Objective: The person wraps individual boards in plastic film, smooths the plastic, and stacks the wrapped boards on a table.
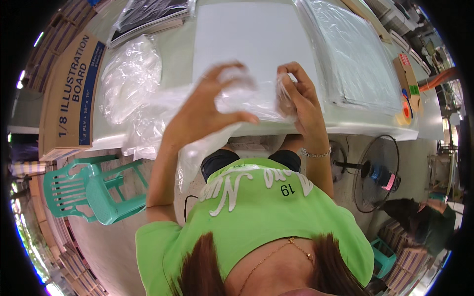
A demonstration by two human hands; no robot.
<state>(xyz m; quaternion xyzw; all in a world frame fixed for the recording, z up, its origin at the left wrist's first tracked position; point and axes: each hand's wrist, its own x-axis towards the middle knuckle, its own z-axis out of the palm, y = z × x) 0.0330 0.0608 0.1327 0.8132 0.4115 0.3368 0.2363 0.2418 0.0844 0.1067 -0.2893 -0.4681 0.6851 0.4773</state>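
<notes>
**Opening a clear plastic bag at the table edge**

At the far left a brown cardboard box (74,93) stands on end against the table (177,59), with two green plastic chairs (94,190) below it on the floor. On the table's left part lies a crumpled heap of clear plastic bags (131,79), and behind it a dark packet in a plastic sleeve (148,17).

The left hand (210,111) is spread wide, fingers curled like a claw, with the thumb reaching right; it presses on a clear plastic bag (197,143) that drapes over the table's near edge and hangs toward the lap. The film is blurred here, so I cannot tell how firmly the fingers grip it. The right hand (298,101), with a bracelet (316,154) at the wrist, pinches the bag's upper edge between thumb and fingertips, just beside the left hand.

The bag lies on the front of a large white sheet (252,39). To do this step well, it seems wise to keep the pinch small and near the mouth of the bag, letting the spread hand hold one layer flat while the other peels away; a hard tug would likely stretch or tear the thin film.

Further right sits a stack of sheets in plastic (355,59), then a tape dispenser (407,93) near the corner. A floor fan (377,172) stands below.
</notes>
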